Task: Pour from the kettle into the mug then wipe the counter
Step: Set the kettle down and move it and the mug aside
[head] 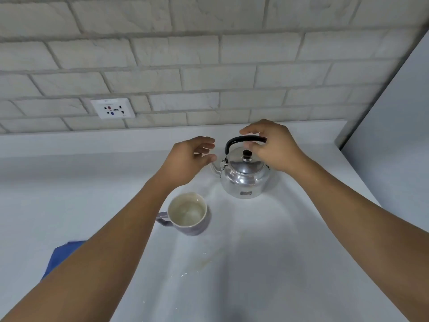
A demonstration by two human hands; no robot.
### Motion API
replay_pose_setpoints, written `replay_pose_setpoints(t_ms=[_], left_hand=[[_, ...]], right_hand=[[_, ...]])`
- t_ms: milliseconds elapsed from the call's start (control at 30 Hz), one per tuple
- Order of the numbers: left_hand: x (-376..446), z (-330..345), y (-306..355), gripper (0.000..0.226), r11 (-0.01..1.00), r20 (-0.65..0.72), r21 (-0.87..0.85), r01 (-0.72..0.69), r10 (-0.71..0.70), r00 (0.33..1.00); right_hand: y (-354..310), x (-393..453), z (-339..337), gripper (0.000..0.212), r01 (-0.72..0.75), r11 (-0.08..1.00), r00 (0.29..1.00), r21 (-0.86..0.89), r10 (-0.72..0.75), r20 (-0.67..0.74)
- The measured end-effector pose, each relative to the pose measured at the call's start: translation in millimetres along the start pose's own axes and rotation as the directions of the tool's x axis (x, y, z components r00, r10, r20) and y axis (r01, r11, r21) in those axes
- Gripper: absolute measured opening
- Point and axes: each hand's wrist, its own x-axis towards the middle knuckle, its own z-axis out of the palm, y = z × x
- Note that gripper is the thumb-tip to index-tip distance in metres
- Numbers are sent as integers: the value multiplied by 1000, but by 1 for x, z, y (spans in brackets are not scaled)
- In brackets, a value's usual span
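Kettle handle first: the right hand [274,145] curls over the black arched handle [241,140] of a shiny metal kettle [243,177], fingers bent around the bar but not yet clearly clamped, so the grip looks half closed and only just forming. The left hand [192,156] hovers just left of the kettle, near its spout [214,167], fingers loosely spread and holding nothing.

The kettle stands upright on a pale counter [290,252], toward the far side, its lid and black knob [246,155] in place. Nearer and to the left sits a mug [188,213] with a lilac outside and cream inside, upright, handle pointing left. Whether it holds any liquid cannot be told. The two are apart, not touching.

Near the front of the counter lies a faint smear with small wet flecks [199,266]. A blue cloth [62,254] shows at the near left, partly hidden by the left forearm.

The step in hand appears to be taking hold of the kettle. Next comes a firm grip, a lift, and a tilt with the spout over the mug.
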Motion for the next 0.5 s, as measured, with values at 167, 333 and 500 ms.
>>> replay_pose_setpoints(t_ms=[167,333,500], left_hand=[[-70,-55,-13,36,999,8,30,36,-36,999],[-130,-103,-40,40,991,23,103,88,-91,996],[-174,-140,-79,46,983,35,114,143,-148,988]], right_hand=[[-42,-30,31,24,49,997,990,62,-57,132],[-89,-51,76,22,44,987,981,154,-72,181],[-132,-76,131,24,2,971,973,238,-56,222]])
